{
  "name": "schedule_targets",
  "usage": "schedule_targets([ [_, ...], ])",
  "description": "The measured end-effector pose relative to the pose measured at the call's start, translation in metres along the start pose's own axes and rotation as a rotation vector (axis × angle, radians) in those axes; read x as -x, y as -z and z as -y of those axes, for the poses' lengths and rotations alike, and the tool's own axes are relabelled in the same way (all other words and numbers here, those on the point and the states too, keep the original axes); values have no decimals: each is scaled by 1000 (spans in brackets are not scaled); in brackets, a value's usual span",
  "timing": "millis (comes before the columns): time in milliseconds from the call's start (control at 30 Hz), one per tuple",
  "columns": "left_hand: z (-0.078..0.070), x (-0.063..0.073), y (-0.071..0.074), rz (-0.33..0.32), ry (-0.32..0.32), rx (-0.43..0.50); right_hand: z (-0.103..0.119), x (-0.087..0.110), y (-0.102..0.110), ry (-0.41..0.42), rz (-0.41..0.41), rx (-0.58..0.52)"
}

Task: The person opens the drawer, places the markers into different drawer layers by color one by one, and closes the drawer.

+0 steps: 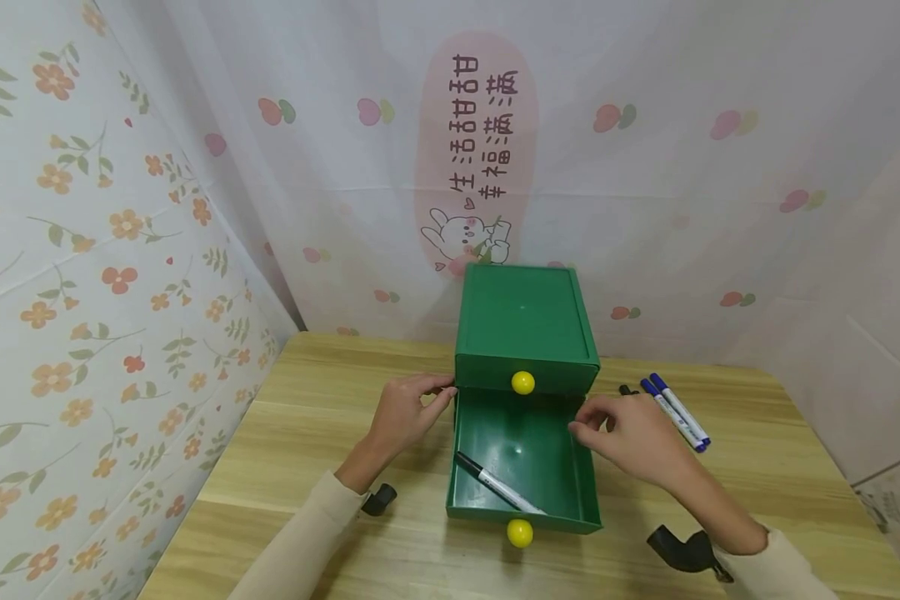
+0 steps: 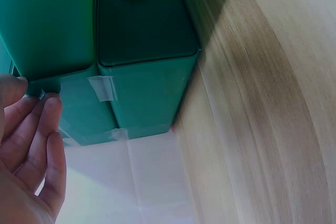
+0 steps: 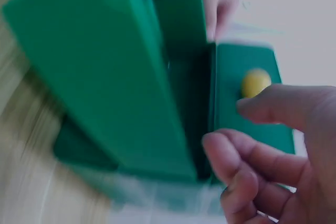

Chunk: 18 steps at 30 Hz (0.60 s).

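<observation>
A green drawer cabinet stands on the table with its middle drawer pulled out. Inside that drawer a black-capped marker lies slantwise near the front. My left hand touches the cabinet's left edge, just above the pulled-out drawer, with thumb and fingertips; the left wrist view shows the fingers lightly bent there. Over the drawer's right wall hovers my right hand, its fingers loosely curved. In the right wrist view a gap separates thumb and fingers, with nothing between them.
Two blue markers lie on the wooden table right of the cabinet. A black marker end shows beside them, partly hidden by my right hand. Yellow knobs stick out from the drawer fronts. A patterned curtain hangs behind.
</observation>
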<state>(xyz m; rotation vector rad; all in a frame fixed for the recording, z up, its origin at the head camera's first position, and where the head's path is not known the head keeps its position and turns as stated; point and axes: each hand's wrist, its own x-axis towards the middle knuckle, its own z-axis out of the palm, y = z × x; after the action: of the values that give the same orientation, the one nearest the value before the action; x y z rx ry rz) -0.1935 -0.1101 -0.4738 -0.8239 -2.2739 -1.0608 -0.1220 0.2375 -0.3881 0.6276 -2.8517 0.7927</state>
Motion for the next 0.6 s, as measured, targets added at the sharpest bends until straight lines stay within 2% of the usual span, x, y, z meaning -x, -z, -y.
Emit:
schedule_targets([
  [233, 0, 0, 0, -1, 3, -6, -54, 6, 3, -98, -101, 37],
  [467, -1, 0, -1, -6, -10, -6, -117, 7, -7, -219, -113, 94],
  [600, -1, 0, 0, -2, -12, -14, -140, 11, -12, -269, -113, 118],
])
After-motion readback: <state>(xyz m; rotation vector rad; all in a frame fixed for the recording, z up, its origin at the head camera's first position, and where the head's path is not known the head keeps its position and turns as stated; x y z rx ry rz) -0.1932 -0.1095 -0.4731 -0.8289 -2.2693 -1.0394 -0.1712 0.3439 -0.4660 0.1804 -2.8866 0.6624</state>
